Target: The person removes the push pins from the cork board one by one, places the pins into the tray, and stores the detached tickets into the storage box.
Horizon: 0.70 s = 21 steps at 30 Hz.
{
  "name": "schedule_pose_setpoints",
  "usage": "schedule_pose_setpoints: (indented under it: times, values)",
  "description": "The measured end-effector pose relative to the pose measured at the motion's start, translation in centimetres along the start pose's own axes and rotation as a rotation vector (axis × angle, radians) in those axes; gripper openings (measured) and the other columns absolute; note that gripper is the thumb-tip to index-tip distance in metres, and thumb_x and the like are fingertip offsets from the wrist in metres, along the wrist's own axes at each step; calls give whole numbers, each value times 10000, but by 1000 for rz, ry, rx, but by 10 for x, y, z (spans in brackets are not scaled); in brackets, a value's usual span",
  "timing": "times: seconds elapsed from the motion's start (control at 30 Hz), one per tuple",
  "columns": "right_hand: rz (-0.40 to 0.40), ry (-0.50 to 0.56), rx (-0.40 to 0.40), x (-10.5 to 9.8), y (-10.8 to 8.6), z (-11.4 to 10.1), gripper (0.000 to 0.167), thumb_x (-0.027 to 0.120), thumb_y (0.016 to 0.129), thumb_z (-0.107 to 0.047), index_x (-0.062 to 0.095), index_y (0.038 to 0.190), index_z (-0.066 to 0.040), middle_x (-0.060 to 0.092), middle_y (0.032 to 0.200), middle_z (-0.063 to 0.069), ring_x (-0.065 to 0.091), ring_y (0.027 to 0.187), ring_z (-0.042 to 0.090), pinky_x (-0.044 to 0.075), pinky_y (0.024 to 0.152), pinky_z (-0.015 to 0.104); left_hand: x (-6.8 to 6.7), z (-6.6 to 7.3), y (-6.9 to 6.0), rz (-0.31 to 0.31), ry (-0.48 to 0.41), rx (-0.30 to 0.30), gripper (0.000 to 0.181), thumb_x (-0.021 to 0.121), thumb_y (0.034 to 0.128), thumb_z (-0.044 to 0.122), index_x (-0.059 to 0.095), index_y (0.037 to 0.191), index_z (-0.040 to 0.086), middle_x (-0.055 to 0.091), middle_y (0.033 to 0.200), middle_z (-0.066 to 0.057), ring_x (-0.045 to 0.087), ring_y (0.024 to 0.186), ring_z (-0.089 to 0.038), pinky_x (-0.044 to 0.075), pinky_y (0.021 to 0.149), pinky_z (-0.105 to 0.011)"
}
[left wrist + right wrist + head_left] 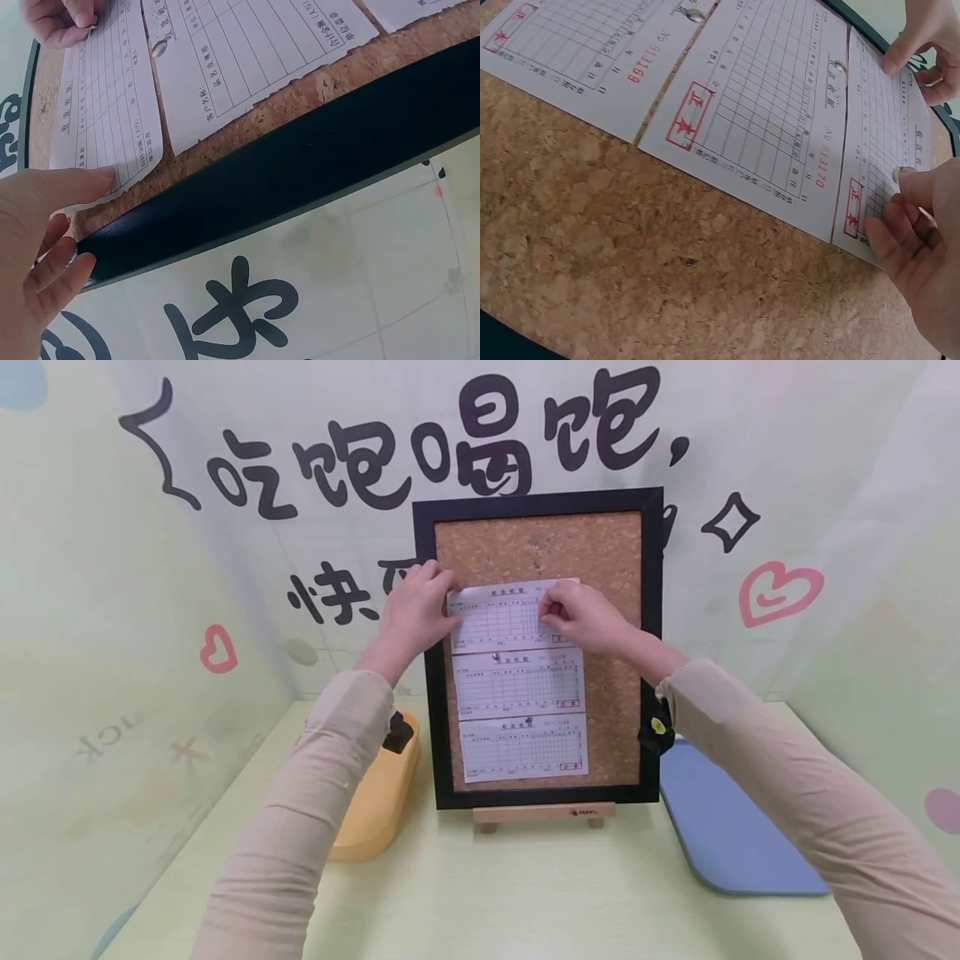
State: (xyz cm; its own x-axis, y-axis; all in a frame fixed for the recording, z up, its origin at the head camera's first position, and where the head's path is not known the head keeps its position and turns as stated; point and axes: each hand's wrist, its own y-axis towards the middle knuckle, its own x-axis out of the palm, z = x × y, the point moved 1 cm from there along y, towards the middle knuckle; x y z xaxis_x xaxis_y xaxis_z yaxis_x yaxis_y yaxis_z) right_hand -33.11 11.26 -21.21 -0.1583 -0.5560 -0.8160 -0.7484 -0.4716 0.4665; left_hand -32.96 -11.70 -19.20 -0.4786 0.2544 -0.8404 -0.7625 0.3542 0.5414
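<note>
Three printed slips hang in a column on a cork board (613,693) with a black frame. The left hand (422,610) presses its thumb on the left edge of the top slip (491,625), its other fingers at the frame's left side. Between thumb and fingertip the right hand (588,617) pinches a small pin (897,175) against the top slip's right part. Metal pins show near the tops of the middle slip (517,683) and the bottom slip (525,750); the right wrist view shows them as round silvery heads.
The board stands on a small wooden easel (543,814) on a pale green table (480,902). A yellow tray (375,810) lies at the left, a blue tray (738,835) at the right. Behind is a wall sheet with large black characters.
</note>
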Motion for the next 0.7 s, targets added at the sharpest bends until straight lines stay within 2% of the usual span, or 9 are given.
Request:
schedule_pose_setpoints:
  times: [0.2, 0.37, 0.5, 0.6, 0.7]
  values:
    - [42, 42, 11, 1, -4, 0, 36, 566, 871, -32, 594, 869, -9, 557, 850, 97, 516, 738, 199, 411, 644, 303, 1, 1, 0, 55, -15, 37, 249, 690, 774, 123, 582, 988, 55, 550, 973, -88, 455, 863, -248, 434, 678, -347]
    - [68, 59, 13, 1, -5, 3, 41, 565, 868, -29, 602, 855, -21, 584, 832, 86, 525, 725, 187, 419, 636, 293, 3, 3, 0, 65, -60, 62, 259, 674, 783, 83, 568, 1016, 36, 532, 995, -108, 492, 836, -257, 446, 690, -356]
    - [66, 61, 6, 1, -4, 4, 44, 560, 870, -28, 600, 853, -24, 594, 827, 85, 528, 718, 184, 419, 633, 290, 3, 5, 1, 56, -71, 61, 267, 646, 800, 71, 561, 1051, 38, 509, 1009, -111, 531, 790, -265, 469, 668, -366]
    - [50, 60, 8, 2, -4, 4, 43, 545, 878, -22, 586, 863, -24, 589, 844, 90, 527, 724, 190, 418, 639, 293, 3, 5, 1, 64, -73, 65, 231, 597, 808, 34, 572, 1038, 40, 550, 990, -106, 541, 761, -253, 467, 649, -355]
    - [28, 47, 6, 2, -4, 3, 42, 533, 885, -18, 570, 869, -26, 583, 854, 93, 526, 729, 192, 420, 642, 294, 3, 4, -1, 92, -83, 84, 204, 536, 818, -15, 589, 1010, 28, 613, 977, -111, 574, 799, -252, 475, 674, -353]
